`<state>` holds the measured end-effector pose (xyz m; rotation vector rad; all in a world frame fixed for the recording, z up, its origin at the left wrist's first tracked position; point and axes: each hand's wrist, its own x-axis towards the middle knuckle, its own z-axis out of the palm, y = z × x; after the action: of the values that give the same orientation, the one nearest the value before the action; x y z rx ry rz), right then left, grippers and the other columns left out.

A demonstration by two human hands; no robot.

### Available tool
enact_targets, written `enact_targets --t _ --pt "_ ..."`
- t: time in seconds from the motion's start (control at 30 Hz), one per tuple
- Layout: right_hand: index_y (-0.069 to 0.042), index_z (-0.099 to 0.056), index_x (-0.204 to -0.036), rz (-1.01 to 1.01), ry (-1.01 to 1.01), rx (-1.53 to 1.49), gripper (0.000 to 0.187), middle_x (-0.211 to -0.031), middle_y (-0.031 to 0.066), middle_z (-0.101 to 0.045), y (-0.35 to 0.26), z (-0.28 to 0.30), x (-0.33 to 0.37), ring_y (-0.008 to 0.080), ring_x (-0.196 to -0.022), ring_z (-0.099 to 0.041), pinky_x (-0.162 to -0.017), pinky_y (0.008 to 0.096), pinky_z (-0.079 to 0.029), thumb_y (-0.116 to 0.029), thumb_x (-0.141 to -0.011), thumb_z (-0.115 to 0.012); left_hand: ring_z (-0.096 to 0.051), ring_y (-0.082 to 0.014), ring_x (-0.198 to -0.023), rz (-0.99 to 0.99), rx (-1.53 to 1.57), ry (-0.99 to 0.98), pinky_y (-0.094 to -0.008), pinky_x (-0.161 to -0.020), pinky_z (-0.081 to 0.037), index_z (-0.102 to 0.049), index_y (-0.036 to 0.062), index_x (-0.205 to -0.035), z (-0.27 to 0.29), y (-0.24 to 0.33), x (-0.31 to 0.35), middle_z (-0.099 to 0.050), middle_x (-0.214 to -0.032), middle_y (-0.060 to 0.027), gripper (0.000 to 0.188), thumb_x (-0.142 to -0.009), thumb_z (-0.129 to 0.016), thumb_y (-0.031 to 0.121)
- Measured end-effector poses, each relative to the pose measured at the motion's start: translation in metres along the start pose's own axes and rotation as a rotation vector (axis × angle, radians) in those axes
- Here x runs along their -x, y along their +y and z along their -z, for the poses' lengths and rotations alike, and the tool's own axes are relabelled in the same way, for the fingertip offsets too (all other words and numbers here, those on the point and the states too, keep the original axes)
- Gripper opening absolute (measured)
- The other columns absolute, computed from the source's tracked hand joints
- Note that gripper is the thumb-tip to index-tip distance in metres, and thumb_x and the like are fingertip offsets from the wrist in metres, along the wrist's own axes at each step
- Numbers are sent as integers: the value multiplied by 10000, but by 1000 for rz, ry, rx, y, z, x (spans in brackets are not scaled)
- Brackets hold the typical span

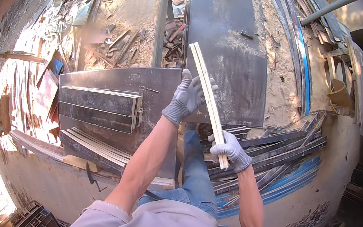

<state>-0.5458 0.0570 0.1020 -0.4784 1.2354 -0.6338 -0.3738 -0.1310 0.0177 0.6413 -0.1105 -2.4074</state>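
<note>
In my gloved right hand (232, 152), fingers wrapped round their lower end, is a narrow bundle of plywood strips (212, 109) with pale edges. The bundle slants up and to the left in front of me. My left hand (186, 93), also in a light grey glove, is open beside its upper half, thumb and fingers apart. Some left fingertips pass behind the bundle; whether they touch it I cannot tell. Below and left of that hand, dark-faced cut plywood strips (98, 106) lie stacked on a dark board (160, 84).
More strips (94, 147) lie along the near side of the dark board. A large dark sheet (231, 31) extends ahead. Long dark and blue strips (277, 161) are heaped at my right. Wood scraps (123, 46) litter the sandy ground, and a clamp-like metal tool (93, 178) hangs at the near edge.
</note>
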Motion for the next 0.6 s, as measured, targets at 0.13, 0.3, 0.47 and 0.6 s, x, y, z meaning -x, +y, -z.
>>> enact_targets --t 0.13,0.3,0.47,0.6 --pt "85 -572 -1348 -70 -510 -809 692 -810 52 -576 41 -9 15 152 -620 -605 -535 295 -513 -176 -762 -832 -719 -359 -1159 -3 98 -60 -577 -981 -622 -580 -23 -1377 1 -25 17 -703 -1268 -223 685 -1043 -563 575" --pt "47 -556 -1436 4 -35 -236 669 -1264 159 -717 21 10 28 248 -1106 -742 -945 341 -611 -342 -947 -796 -745 -264 -838 99 -240 651 -452 -762 -635 -700 57 -1144 -12 -35 -19 -761 -982 -122 504 -1029 -673 547" --pt "46 -354 -1555 -142 498 1085 1126 -1365 310 -653 1 -25 11 434 -1245 -673 -1086 491 -523 -546 -761 -891 -720 -280 -855 -19 -542 776 -445 -755 -575 -715 -30 -1158 36 -43 -59 -752 -984 -173 585 -1040 -637 537" --pt "47 -491 -1329 -288 551 1160 781 -1212 329 -697 -11 -31 -6 461 -1130 -712 -1000 513 -567 -404 -791 -832 -726 -302 -917 27 -723 793 -446 -793 -563 -722 -62 -1194 32 -37 -67 -760 -1029 -207 631 -1033 -622 540"
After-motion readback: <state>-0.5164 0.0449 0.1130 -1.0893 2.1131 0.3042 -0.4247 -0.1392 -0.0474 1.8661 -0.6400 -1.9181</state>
